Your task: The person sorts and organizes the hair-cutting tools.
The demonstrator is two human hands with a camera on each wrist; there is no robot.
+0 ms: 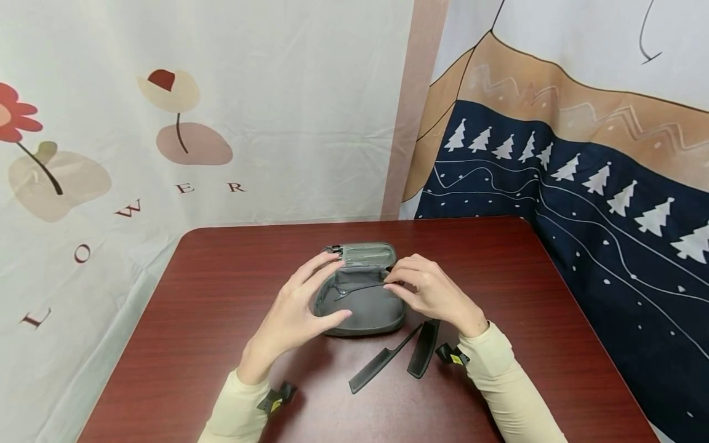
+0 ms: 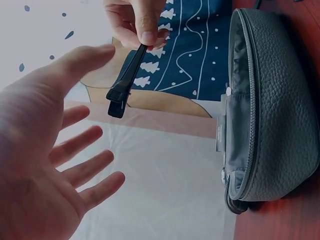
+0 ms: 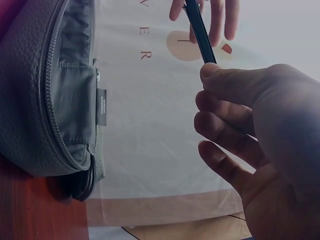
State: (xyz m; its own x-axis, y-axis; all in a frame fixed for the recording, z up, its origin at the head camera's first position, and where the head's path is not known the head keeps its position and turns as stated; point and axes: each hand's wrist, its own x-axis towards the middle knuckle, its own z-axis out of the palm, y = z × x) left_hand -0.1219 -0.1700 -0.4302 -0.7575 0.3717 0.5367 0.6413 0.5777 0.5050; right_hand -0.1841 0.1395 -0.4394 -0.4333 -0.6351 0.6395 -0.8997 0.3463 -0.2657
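A grey zippered pouch (image 1: 365,315) with pebbled sides lies unzipped on the table, its lid folded back. Above it my right hand (image 1: 429,288) pinches one end of a slim black hair clip (image 2: 125,82) between thumb and fingertips. The clip points left, over the pouch. My left hand (image 1: 293,314) hovers at the pouch's left side, thumb and fingers spread around the clip's free end without gripping it. In the left wrist view, a gap shows between that hand and the clip. The pouch's grey lining (image 3: 75,105) shows in the right wrist view; its bottom is hidden there.
In front of the pouch, a dark comb (image 1: 371,370) with a thin handle lies slantwise on the red-brown table (image 1: 232,277). Beside it is a wider dark comb-like piece (image 1: 424,351), close to my right wrist. Printed cloths (image 1: 310,123) hang behind the table.
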